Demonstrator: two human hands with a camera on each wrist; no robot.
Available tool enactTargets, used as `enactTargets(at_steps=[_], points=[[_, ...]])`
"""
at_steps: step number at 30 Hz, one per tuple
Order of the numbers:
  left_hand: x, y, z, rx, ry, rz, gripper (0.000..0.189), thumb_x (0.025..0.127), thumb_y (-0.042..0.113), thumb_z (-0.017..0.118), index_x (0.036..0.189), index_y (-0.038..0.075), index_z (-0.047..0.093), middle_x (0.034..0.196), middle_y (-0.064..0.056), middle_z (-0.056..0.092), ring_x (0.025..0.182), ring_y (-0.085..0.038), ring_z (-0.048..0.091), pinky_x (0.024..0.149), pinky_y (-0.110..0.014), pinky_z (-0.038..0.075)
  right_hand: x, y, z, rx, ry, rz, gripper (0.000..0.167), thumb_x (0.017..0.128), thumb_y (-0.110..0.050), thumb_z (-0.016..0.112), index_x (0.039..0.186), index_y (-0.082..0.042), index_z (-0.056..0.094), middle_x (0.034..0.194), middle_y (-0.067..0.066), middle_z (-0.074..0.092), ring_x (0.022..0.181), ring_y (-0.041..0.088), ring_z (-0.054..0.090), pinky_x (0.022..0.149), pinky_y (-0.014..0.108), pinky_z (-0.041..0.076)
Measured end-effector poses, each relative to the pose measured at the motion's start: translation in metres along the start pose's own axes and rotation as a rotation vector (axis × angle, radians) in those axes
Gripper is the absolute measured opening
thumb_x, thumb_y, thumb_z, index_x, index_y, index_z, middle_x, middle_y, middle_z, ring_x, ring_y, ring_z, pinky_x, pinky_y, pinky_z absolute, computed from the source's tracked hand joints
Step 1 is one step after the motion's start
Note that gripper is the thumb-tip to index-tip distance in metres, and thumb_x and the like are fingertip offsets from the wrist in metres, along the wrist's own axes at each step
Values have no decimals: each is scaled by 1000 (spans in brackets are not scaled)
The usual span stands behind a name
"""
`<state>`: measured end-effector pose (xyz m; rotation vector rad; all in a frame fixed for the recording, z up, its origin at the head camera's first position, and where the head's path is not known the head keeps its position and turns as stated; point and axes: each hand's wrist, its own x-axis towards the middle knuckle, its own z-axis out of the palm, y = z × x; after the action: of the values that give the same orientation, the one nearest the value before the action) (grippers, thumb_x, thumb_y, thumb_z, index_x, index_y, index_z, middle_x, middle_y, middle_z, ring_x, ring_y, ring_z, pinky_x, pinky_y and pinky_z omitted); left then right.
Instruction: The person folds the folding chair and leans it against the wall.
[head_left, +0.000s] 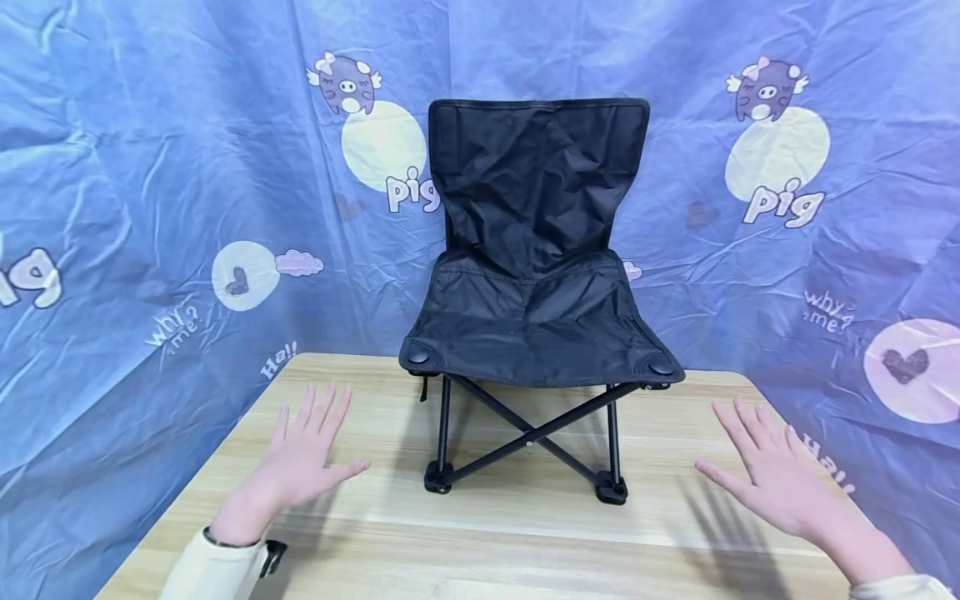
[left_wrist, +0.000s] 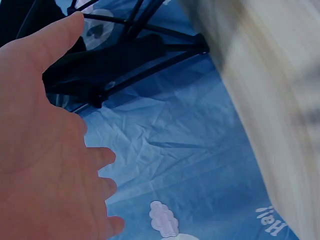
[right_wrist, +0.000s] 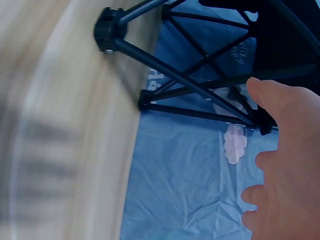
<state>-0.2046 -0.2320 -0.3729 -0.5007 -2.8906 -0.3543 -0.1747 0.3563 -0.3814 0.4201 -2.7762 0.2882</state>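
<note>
A black folding chair (head_left: 532,325) stands unfolded and upright on the wooden table, its fabric seat and backrest spread and its crossed legs (head_left: 529,437) resting on the tabletop. To the left of it, my left hand (head_left: 300,462) hovers above the table with fingers spread, holding nothing. On the other side my right hand (head_left: 783,479) is held up the same way, fingers straight and apart. Both wrist views show the chair's dark frame (right_wrist: 175,75) beyond the thumb, apart from the hand. A strap hangs under the seat's left corner.
The light wooden table (head_left: 480,542) has its back edge just behind the chair. Blue cloth (head_left: 187,167) printed with pigs, hearts and words hangs behind and along both sides. Each hand casts a shadow on the tabletop.
</note>
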Motion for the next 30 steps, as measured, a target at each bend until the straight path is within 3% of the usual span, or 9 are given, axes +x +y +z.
enactTargets(at_steps=[13, 21, 25, 30], points=[[11, 8, -17, -74, 65, 30, 100, 91, 56, 63, 159, 3, 12, 161, -27, 12, 147, -48, 0, 112, -70, -1, 23, -5, -18, 65, 72, -8, 84, 97, -36, 61, 157, 3, 15, 153, 40, 17, 143, 56, 2, 111, 69, -8], [22, 9, -15, -175, 153, 56, 101, 91, 50, 67, 159, 3, 9, 162, -26, 13, 148, -44, 6, 117, -64, 8, 34, -13, -27, 207, 122, -21, 82, 98, -28, 61, 158, -1, 11, 156, 38, 14, 144, 54, -1, 116, 61, -8], [28, 11, -15, -224, 204, 66, 103, 90, 45, 71, 160, 6, 6, 163, -23, 13, 148, -43, 10, 117, -62, 13, 37, -18, -30, 285, 139, -21, 83, 98, -25, 61, 159, -2, 10, 157, 35, 15, 144, 54, 8, 117, 62, 0], [33, 16, -14, -338, 228, 33, 105, 89, 43, 73, 161, 10, 3, 163, -21, 15, 147, -44, 15, 114, -66, 18, 40, -24, -34, 350, 143, -6, 83, 99, -23, 60, 160, -8, 6, 155, 37, 16, 140, 57, 16, 111, 71, 11]])
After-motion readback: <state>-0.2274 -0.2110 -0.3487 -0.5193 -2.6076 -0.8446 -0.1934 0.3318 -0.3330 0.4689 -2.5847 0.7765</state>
